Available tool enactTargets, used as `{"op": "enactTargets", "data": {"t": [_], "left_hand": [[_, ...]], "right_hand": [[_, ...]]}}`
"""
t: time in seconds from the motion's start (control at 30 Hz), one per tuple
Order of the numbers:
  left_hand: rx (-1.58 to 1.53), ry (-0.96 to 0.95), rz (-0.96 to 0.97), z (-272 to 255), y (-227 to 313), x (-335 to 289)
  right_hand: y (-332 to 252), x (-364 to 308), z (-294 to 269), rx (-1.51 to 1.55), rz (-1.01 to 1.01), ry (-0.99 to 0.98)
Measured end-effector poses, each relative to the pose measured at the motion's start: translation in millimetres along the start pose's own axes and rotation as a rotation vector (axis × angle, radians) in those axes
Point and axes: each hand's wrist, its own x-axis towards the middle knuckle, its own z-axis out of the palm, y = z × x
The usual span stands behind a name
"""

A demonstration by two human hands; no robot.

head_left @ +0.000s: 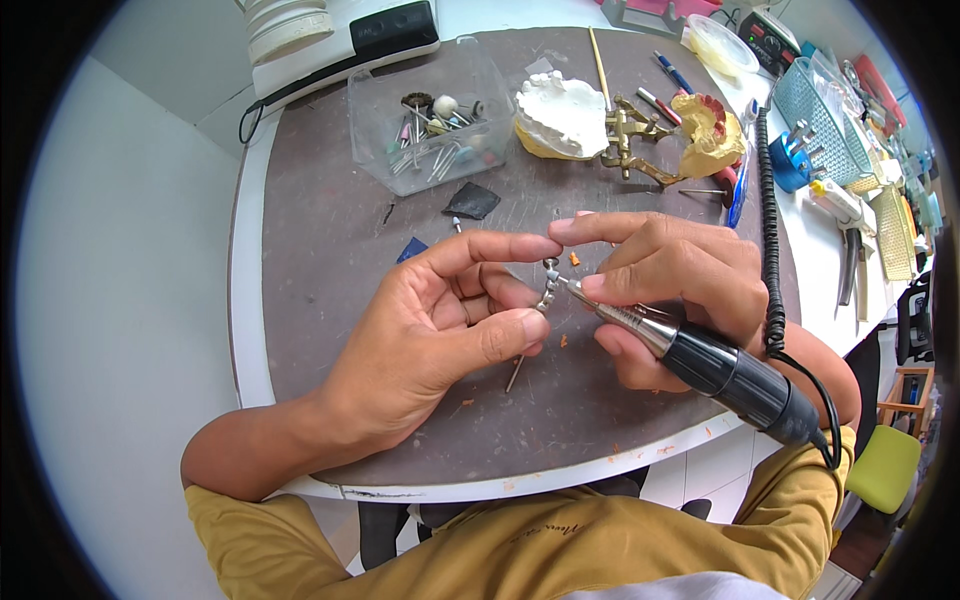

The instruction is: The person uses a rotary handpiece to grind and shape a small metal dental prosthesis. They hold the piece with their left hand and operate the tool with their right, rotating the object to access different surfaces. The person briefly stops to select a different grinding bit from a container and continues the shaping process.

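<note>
1. Beyond the left fingers, a clear box (378, 95) is holding burs (436, 122), some showing white or dark heads.
2. Beyond the right fingers, farther right, a blue holder (788, 168) is carrying metal bits (800, 138); past it, a blue basket (815, 115) is standing.
3. Between the 2 hands' fingertips, the metal piece (547, 291) is gleaming silver, its knobby, toothlike units forming a short row.
4. The left hand (395, 335) is pinching it between thumb and fingers.
5. The right hand (690, 268) is grasping the handpiece (715, 365), whose tip is pointing at the piece.
</note>
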Motion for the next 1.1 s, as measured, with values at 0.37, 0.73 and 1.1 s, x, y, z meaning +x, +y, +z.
{"op": "enactTargets", "data": {"t": [0.37, 0.73, 1.1], "left_hand": [[-0.006, 0.015, -0.006, 0.3, 0.4, -0.3], [0.023, 0.011, 0.008, -0.7, -0.6, -0.3], [-0.06, -0.019, -0.003, -0.3, 0.2, 0.8]], "right_hand": [[-3.0, 0.9, 2.0, 0.015, -0.007, 0.018], [-1.2, 0.8, 1.1, 0.004, -0.011, 0.011], [0.2, -1.0, 2.1, 0.006, -0.007, 0.036]]}}
